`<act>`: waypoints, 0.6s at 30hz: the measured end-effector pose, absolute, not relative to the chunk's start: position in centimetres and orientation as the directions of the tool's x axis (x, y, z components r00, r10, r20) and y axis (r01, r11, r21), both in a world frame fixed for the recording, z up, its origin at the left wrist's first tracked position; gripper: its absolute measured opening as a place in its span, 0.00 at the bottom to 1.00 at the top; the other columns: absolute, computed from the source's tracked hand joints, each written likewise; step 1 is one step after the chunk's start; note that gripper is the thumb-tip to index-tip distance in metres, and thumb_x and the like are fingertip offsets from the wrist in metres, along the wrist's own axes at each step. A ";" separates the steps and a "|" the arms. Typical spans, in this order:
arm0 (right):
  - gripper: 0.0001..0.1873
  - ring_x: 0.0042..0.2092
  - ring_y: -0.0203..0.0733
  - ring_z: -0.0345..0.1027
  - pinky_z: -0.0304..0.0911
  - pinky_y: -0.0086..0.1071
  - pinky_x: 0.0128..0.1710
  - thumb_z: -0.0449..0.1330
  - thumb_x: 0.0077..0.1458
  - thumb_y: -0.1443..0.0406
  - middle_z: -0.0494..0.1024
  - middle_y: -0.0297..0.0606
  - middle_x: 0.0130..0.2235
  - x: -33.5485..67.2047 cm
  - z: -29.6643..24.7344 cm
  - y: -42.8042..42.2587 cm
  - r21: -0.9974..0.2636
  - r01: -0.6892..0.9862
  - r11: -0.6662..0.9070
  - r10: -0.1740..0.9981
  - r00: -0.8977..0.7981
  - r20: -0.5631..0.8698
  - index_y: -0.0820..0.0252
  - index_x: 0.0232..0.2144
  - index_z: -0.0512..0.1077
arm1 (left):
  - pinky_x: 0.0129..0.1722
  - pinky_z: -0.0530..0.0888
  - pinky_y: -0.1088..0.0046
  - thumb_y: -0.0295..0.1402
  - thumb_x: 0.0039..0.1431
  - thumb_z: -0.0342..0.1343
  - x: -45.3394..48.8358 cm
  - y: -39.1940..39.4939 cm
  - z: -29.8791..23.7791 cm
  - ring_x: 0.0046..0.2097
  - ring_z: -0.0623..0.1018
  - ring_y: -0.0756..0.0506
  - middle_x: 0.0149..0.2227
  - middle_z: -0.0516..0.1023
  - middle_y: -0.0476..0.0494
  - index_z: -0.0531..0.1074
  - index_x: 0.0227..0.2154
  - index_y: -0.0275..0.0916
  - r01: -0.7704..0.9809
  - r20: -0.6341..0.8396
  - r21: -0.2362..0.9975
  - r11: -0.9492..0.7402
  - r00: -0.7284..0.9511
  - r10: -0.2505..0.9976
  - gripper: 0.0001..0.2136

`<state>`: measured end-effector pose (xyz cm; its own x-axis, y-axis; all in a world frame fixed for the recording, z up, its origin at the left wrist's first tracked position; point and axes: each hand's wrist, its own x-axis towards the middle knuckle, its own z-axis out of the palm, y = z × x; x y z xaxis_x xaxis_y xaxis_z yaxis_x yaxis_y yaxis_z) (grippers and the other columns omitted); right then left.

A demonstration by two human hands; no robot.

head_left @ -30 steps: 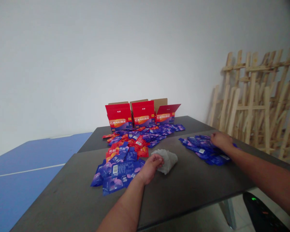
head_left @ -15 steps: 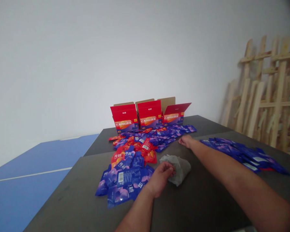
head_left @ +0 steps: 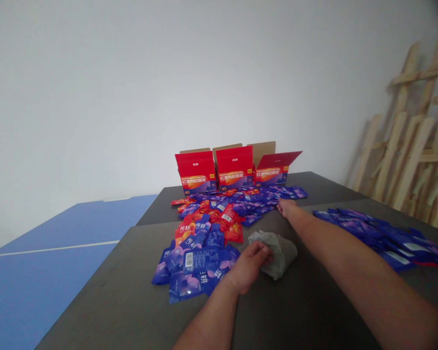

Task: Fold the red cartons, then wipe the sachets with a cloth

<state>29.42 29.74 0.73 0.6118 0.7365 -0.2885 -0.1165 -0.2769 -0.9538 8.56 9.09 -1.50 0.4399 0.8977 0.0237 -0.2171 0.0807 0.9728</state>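
Observation:
A heap of purple and red sachets [head_left: 211, 228] covers the middle of the dark table [head_left: 299, 301]. My left hand [head_left: 250, 265] rests at the heap's near edge, fingers curled on a crumpled grey-white cloth [head_left: 277, 248]. My right hand [head_left: 286, 207] reaches far across the table and touches the purple sachets at the heap's right edge; its fingers are too small to read. A second pile of purple sachets [head_left: 383, 236] lies to the right of my right forearm.
Three open red cartons [head_left: 233, 170] stand in a row at the table's far end. A blue table-tennis table [head_left: 44, 253] adjoins on the left. Wooden slatted frames [head_left: 416, 146] lean against the wall at right.
My right hand left the right-hand purple pile and swung left and forward to the main heap's far right edge. The view shifted left. My left hand stayed on the cloth.

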 end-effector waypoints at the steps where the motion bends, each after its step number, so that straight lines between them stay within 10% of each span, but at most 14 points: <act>1: 0.14 0.31 0.37 0.70 0.66 0.28 0.26 0.58 0.61 0.62 0.74 0.44 0.32 29.6 0.7 29.3 -0.949 -0.128 -0.288 0.726 0.617 -0.304 0.70 0.41 0.69 | 0.41 0.65 0.69 0.43 0.55 0.58 8.5 9.2 -1.5 0.37 0.71 0.47 0.34 0.73 0.44 0.71 0.32 0.37 -0.216 0.025 0.973 0.079 0.442 0.897 0.13; 11: 0.10 0.15 0.27 0.50 0.43 0.20 0.12 0.59 0.53 0.62 0.58 0.23 0.15 30.4 3.4 22.6 -0.966 -0.215 -0.146 0.860 0.454 -0.231 0.58 0.24 0.62 | 0.40 0.66 0.71 0.43 0.54 0.60 8.2 9.7 -1.2 0.36 0.73 0.48 0.35 0.75 0.43 0.72 0.33 0.35 -0.348 -0.010 0.919 0.186 0.451 0.893 0.15; 18: 0.07 0.22 0.31 0.60 0.56 0.24 0.21 0.60 0.45 0.63 0.67 0.27 0.20 25.8 3.4 15.3 -0.987 -0.155 0.035 0.999 0.027 0.031 0.59 0.23 0.66 | 0.45 0.71 0.69 0.46 0.60 0.54 7.6 10.1 0.1 0.41 0.78 0.45 0.41 0.78 0.35 0.74 0.38 0.33 -0.521 -0.099 0.760 0.389 0.499 0.861 0.18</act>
<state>25.79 15.32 3.43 0.0268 0.9992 0.0311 -0.1547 0.0349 -0.9874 7.57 10.08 0.10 0.4990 0.8609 -0.0990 -0.5206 0.3891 0.7599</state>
